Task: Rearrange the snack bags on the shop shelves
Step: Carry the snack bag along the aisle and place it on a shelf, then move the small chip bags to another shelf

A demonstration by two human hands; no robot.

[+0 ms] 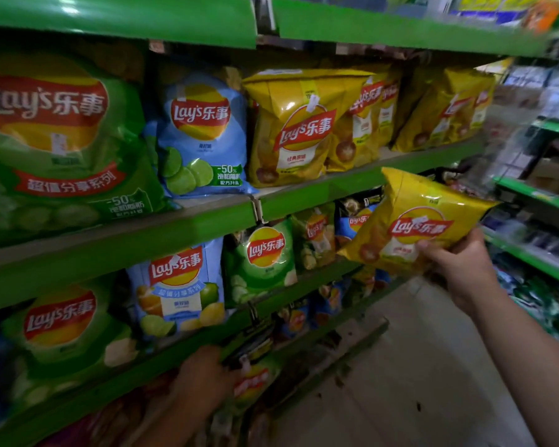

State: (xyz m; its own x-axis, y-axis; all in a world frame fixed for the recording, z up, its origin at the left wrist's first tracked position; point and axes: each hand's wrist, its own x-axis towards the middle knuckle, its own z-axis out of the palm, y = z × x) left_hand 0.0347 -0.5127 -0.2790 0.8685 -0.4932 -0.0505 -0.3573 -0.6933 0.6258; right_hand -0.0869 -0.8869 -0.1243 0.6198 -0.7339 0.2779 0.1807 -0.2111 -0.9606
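Yellow bag [413,221]: in the air before the middle shelf [320,191], front to the camera, long axis tilted, top seam uppermost and tipped rightward.
Right hand [459,266]: grips the bag's lower right corner.
Left hand [200,379]: at the lower shelf [162,359] rim; its grip cannot be told.

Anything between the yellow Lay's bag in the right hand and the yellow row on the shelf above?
Only the green shelf edge: the yellow Lay's bag, gripped by the right hand, sits just below and in front of it. Above it, a gap between the shelved yellow bags looks open.
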